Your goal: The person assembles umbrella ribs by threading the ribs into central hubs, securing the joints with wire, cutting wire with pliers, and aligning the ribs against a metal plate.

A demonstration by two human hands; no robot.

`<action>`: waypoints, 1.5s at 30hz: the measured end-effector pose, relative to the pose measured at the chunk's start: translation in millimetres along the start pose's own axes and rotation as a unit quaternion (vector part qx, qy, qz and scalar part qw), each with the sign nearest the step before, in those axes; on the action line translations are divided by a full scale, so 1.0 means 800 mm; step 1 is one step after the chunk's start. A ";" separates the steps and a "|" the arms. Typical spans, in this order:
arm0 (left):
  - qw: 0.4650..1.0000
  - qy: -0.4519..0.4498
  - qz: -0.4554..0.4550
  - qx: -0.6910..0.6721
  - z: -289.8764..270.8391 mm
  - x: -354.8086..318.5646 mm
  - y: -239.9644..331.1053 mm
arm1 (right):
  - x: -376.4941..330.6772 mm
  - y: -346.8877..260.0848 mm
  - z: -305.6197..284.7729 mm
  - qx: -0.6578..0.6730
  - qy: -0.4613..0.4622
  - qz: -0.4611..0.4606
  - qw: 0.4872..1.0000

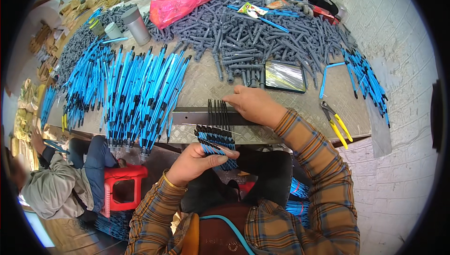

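My left hand is closed around a bundle of thin blue rods with black upper parts, held upright at the table's near edge. A slim silvery piece shows across the bundle by my thumb. Several thin black tips of the bundle rise in front of a flat dark metal bar that lies along the edge. On the right, my right hand rests over the bar with curled fingers. Its fingertips meet at the top of the rightmost black tips; whatever they pinch is hidden.
Blue rods lie in rows at left, more at right. Grey plastic parts heap behind a black tray of silvery wires. Yellow-handled pliers lie right. A co-worker sits left beside a red stool.
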State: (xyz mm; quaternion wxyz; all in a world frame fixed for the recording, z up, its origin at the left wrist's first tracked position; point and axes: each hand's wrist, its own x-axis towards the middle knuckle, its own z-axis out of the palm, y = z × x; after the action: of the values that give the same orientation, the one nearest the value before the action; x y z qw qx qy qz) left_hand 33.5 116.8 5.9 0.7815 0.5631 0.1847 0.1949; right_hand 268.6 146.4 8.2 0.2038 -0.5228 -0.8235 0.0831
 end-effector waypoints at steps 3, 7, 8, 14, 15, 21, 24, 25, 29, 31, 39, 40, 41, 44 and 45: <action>1.000 -0.010 -0.007 0.006 -0.005 0.000 0.001 | 0.007 0.002 0.007 0.031 -0.008 0.009 0.999; 0.999 -0.019 -0.017 -0.024 -0.008 -0.001 0.003 | 0.015 -0.001 0.007 0.038 -0.021 -0.017 0.999; 0.999 -0.021 -0.017 -0.027 -0.009 -0.001 0.004 | 0.017 0.000 0.009 0.038 -0.021 -0.017 0.999; 0.999 -0.030 -0.030 -0.024 -0.011 -0.002 0.008 | 0.034 0.006 0.031 0.176 0.017 -0.033 0.984; 0.999 -0.031 -0.030 -0.024 -0.011 -0.001 0.008 | 0.037 0.006 0.033 0.205 0.024 -0.036 0.978; 0.999 -0.033 -0.016 -0.016 -0.016 -0.010 0.005 | 0.044 0.001 0.020 0.264 -0.100 0.121 0.952; 0.999 -0.046 -0.010 0.001 -0.017 -0.009 0.008 | 0.032 0.007 0.012 0.218 -0.131 0.152 0.955; 0.998 -0.058 -0.009 0.012 -0.017 -0.006 0.010 | 0.024 0.004 0.010 0.142 -0.100 0.131 0.976; 0.997 -0.072 -0.006 0.001 -0.024 -0.003 0.010 | 0.015 -0.013 -0.013 -0.030 -0.063 0.035 0.997; 0.998 -0.066 0.003 -0.007 -0.025 -0.005 0.010 | 0.020 -0.017 -0.022 -0.064 -0.118 -0.075 0.988; 0.995 -0.080 0.005 0.052 -0.023 -0.007 0.001 | 0.009 -0.029 -0.056 -0.110 -0.178 -0.296 0.932; 0.993 -0.095 0.009 0.063 -0.022 -0.008 -0.003 | 0.006 -0.040 -0.061 -0.142 -0.189 -0.265 0.935; 0.991 -0.112 0.012 0.073 -0.023 -0.010 -0.007 | 0.003 -0.051 -0.066 -0.173 -0.199 -0.232 0.936; 0.986 -0.130 -0.021 0.099 -0.014 -0.052 -0.012 | -0.018 -0.102 -0.071 -0.246 -0.205 -0.210 0.924; 0.979 -0.156 -0.058 0.115 -0.005 -0.069 -0.013 | -0.032 -0.116 -0.068 -0.293 -0.200 -0.199 0.914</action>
State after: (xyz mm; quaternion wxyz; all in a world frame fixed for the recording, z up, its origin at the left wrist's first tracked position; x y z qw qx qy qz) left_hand -14.8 88.6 -1.6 0.7409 0.6608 0.1145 0.0365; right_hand 224.2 78.7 83.4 -0.1148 -0.3568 -0.9215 -0.1017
